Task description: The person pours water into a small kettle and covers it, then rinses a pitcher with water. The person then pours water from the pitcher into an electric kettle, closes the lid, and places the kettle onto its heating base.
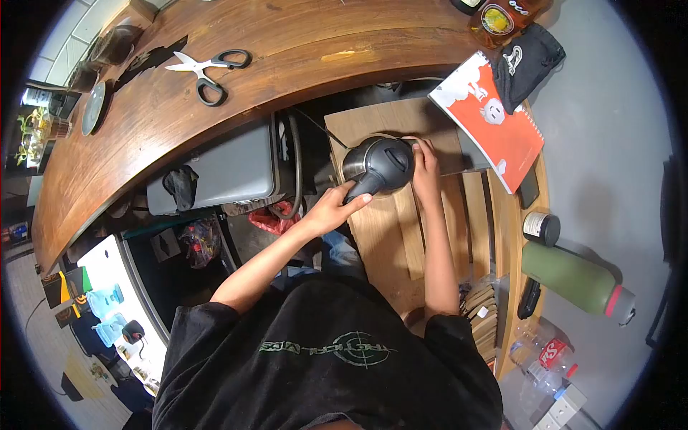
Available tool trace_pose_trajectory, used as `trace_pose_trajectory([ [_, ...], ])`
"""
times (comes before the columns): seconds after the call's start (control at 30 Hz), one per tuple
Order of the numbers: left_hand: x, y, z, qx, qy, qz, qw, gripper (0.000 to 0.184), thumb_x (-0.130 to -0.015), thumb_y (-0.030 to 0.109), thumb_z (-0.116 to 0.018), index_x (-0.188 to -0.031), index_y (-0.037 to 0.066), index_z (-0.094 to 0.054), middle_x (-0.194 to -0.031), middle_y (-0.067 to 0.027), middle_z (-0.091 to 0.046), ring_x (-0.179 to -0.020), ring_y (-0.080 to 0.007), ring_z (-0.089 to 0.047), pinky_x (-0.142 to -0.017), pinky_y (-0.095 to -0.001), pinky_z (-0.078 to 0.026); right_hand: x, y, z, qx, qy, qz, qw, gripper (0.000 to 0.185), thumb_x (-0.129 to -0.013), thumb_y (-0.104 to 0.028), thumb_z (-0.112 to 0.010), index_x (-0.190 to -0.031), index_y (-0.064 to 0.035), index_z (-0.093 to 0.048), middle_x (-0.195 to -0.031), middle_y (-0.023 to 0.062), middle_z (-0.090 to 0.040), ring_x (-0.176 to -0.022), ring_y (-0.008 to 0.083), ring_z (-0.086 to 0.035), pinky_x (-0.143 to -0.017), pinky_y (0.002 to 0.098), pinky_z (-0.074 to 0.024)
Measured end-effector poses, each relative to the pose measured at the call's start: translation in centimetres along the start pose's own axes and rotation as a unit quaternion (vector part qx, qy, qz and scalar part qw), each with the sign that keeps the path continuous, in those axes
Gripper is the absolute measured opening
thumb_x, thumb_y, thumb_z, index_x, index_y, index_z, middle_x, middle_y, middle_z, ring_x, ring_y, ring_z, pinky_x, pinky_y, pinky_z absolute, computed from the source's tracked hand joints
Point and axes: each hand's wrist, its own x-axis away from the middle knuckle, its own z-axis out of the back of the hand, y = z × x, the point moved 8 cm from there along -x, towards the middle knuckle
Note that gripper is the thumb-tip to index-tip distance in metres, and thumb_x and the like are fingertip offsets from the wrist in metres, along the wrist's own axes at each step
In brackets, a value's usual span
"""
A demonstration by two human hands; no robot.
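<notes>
An electric kettle (392,164) with a black lid and a steel body is on a light wooden surface below the dark desk. Its black handle points toward me and to the left. My left hand (332,208) is closed round that handle, thumb along the top. On the kettle's right side, my right hand (426,161) presses against the rim, with its fingers curled over the edge and partly hidden. A thin dark cord runs to the kettle from the upper left.
Scissors (206,72) lie on the curved wooden desk (301,39). At right are a red notebook (494,115), a black pouch (527,64), a green bottle (570,276) and a small jar (542,228). A grey case (229,172) stands under the desk.
</notes>
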Motion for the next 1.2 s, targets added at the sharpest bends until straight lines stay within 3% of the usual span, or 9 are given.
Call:
trace_pose_trajectory([
  [0.2,-0.3,0.0,-0.1,0.017,0.015,-0.004,1.0,0.063,-0.09,0.054,-0.054,-0.104,-0.008,-0.057,-0.071,-0.0165,-0.059,-0.069,-0.0208,-0.056,-0.066,-0.0381,-0.044,-1.1,2.0,-0.7,-0.01,-0.032,0.033,0.999,0.033,-0.101,-0.025,-0.039,-0.111,0.0003,-0.059,-0.108,0.0145,-0.059,-0.104,0.0314,-0.056,-0.093,0.0337,-0.04],
  [0.37,0.0,-4.0,-1.2,0.007,0.032,0.003,0.999,0.064,-0.093,0.052,-0.048,-0.118,-0.007,-0.05,-0.097,-0.0232,-0.061,-0.101,-0.0311,-0.059,-0.091,-0.0379,-0.043,-1.1,1.7,-0.7,-0.024,-0.048,0.033,0.998,0.035,-0.101,-0.027,-0.04,-0.11,0.0009,-0.059,-0.107,0.0152,-0.059,-0.105,0.03,-0.055,-0.095,0.0326,-0.0386],
  [0.5,2.6,-3.2,-1.5,0.017,0.049,-0.027,0.998,0.048,-0.1,0.041,-0.04,-0.119,-0.002,-0.046,-0.102,-0.0155,-0.058,-0.1,-0.022,-0.052,-0.092,-0.0367,-0.039,-1.5,1.8,-0.9,-0.054,-0.07,0.05,0.995,0.034,-0.101,-0.026,-0.04,-0.11,-0.0003,-0.061,-0.108,0.0134,-0.06,-0.106,0.0269,-0.055,-0.096,0.0318,-0.038],
  [0.57,3.4,-3.6,-2.3,-0.024,0.063,-0.089,0.994,0.05,-0.1,0.04,-0.04,-0.128,-0.001,-0.04,-0.111,-0.0167,-0.054,-0.108,-0.0239,-0.05,-0.096,-0.0364,-0.037,-2.1,1.9,-1.2,-0.057,-0.086,0.05,0.993,0.034,-0.101,-0.026,-0.04,-0.11,-0.0005,-0.061,-0.108,0.0127,-0.06,-0.106,0.0258,-0.056,-0.096,0.0312,-0.038],
  [0.7,3.1,-3.5,-4.0,0.053,-0.007,-0.001,0.999,0.065,-0.095,0.044,-0.049,-0.135,-0.005,-0.035,-0.124,-0.0233,-0.049,-0.112,-0.0324,-0.05,-0.095,-0.0378,-0.04,-3.1,1.0,-1.9,-0.061,-0.154,0.054,0.985,0.033,-0.101,-0.024,-0.04,-0.11,-0.001,-0.062,-0.106,0.0117,-0.061,-0.103,0.0238,-0.057,-0.095,0.0297,-0.0383],
  [0.73,3.0,-2.8,-3.6,0.054,0.065,-0.039,0.996,0.064,-0.093,0.046,-0.053,-0.129,-0.006,-0.042,-0.114,-0.0238,-0.056,-0.097,-0.0278,-0.057,-0.085,-0.0356,-0.045,-3.3,1.0,-2.1,-0.068,-0.16,0.053,0.983,0.034,-0.101,-0.024,-0.04,-0.11,-0.0011,-0.062,-0.105,0.0112,-0.061,-0.101,0.0229,-0.057,-0.094,0.0289,-0.0385],
  [0.83,2.7,-1.6,-3.3,0.017,0.083,0.032,0.996,0.042,-0.097,0.035,-0.051,-0.115,-0.003,-0.053,-0.097,-0.0162,-0.066,-0.093,-0.0186,-0.059,-0.085,-0.035,-0.044,-3.2,0.9,-2.1,-0.063,-0.16,0.051,0.984,0.034,-0.101,-0.025,-0.039,-0.111,-0.001,-0.062,-0.105,0.0108,-0.061,-0.101,0.0221,-0.057,-0.094,0.0289,-0.0385],
  [0.97,2.5,-1.1,-3.4,0.081,0.101,0.011,0.992,0.057,-0.091,0.046,-0.056,-0.107,-0.009,-0.055,-0.086,-0.0223,-0.063,-0.07,-0.0252,-0.062,-0.071,-0.0347,-0.047,-3.1,0.9,-1.9,-0.064,-0.155,0.04,0.985,0.035,-0.101,-0.026,-0.039,-0.111,-0.001,-0.062,-0.106,0.0108,-0.062,-0.102,0.0212,-0.057,-0.095,0.029,-0.0383],
  [1.2,2.4,0.1,-5.9,0.043,0.061,0.036,0.997,0.053,-0.098,0.045,-0.044,-0.117,-0.004,-0.051,-0.113,-0.0249,-0.059,-0.107,-0.0267,-0.057,-0.091,-0.0358,-0.041,-4.4,1.1,-3.5,-0.102,-0.264,-0.002,0.959,0.038,-0.101,-0.033,-0.042,-0.116,-0.0053,-0.062,-0.109,0.0059,-0.063,-0.106,0.0156,-0.054,-0.097,0.0275,-0.0374],
])
